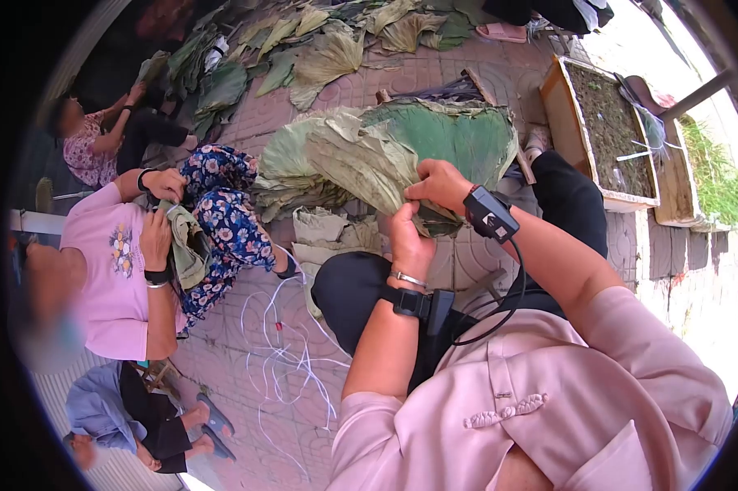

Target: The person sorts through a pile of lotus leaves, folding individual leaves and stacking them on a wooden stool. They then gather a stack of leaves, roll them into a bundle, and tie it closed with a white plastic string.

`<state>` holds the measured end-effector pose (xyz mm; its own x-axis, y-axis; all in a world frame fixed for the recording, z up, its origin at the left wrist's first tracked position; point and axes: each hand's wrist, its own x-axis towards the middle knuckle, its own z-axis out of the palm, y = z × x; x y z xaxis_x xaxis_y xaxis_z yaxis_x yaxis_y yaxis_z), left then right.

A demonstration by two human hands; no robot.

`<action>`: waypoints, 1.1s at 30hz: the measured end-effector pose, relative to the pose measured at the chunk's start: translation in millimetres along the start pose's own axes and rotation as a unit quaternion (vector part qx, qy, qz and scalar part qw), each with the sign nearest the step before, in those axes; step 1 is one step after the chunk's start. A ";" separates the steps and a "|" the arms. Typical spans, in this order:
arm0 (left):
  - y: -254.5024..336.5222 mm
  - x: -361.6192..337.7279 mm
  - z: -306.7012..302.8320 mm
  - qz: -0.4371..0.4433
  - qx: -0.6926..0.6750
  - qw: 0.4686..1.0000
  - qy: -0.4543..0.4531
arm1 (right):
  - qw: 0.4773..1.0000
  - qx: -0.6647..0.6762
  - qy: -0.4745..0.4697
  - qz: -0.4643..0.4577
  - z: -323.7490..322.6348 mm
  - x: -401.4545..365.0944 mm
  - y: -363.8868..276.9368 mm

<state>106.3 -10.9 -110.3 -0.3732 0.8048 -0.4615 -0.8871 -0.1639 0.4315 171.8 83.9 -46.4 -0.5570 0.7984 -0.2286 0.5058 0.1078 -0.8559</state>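
In the head view, the right hand (444, 186) pinches the narrow end of a pale dried leaf (357, 155) between thumb and fingers, while the left hand (411, 244) grasps the same end just below; some of its fingers are hidden. The leaf spreads out to the left above a stack of leaves, overlapping a broad green leaf (459, 135). Folded leaves (328, 227) lie just beneath, near loose white string (291, 356) on the paving (213, 372). To the left, a co-worker in floral trousers (226, 221) holds a folded bundle (191, 250).
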 end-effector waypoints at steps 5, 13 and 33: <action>50.2 -16.8 15.1 0.088 -0.003 0.996 0.012 | 0.987 0.056 0.052 -0.139 13.2 -2.5 -38.9; 100.4 -83.8 49.0 0.365 0.122 0.914 0.132 | 0.888 0.426 0.146 -0.093 -19.2 21.4 -75.3; 100.5 -64.2 48.0 0.360 0.118 0.913 0.149 | 0.965 -0.082 0.238 0.071 -98.6 57.6 93.3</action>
<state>54.1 -51.7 -0.1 -0.9253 0.3401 -0.1679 -0.3127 -0.4331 0.8454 251.8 198.4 -93.6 -0.1292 0.9895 -0.0654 0.6738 0.0392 -0.7379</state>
